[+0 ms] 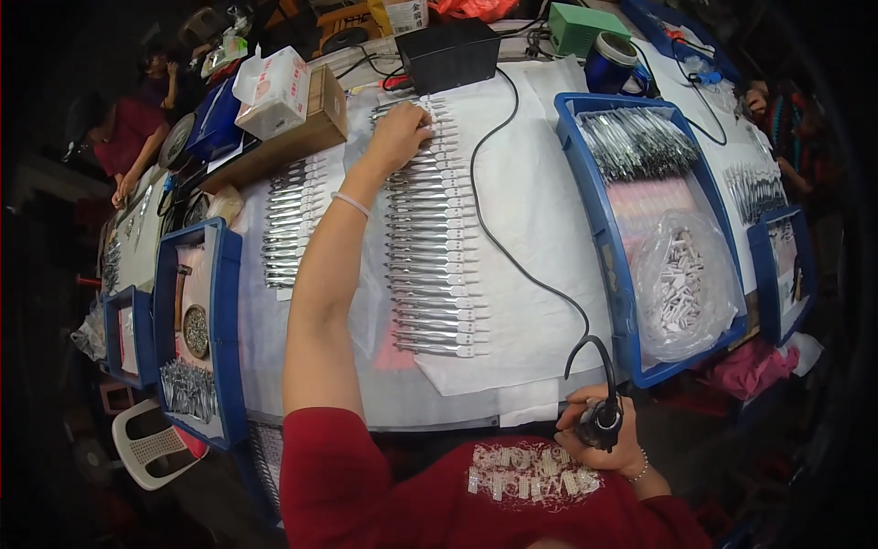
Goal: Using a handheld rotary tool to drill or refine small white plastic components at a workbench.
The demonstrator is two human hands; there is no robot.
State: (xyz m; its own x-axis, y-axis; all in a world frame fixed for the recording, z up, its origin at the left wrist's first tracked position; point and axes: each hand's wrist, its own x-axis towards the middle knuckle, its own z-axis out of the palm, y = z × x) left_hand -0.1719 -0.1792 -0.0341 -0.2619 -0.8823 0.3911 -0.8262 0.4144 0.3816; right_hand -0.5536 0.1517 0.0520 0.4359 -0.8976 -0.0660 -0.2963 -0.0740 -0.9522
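My left hand reaches to the far end of a long column of slim silvery metal pieces, laid side by side on white sheeting. Its fingers are bent and closed over the far pieces; what they pinch is hidden. Close to my body, at the table's front edge, my right hand wraps round a black corded electric hand tool, whose tip is out of sight. From it a black cable curves up to a black box at the back. A shorter column of similar pieces lies left of my forearm.
A blue tray at right holds metal pieces and a bag of small parts. Another blue tray at left contains a hammer and a round dish. Boxes stand back left. Other people sit at both sides.
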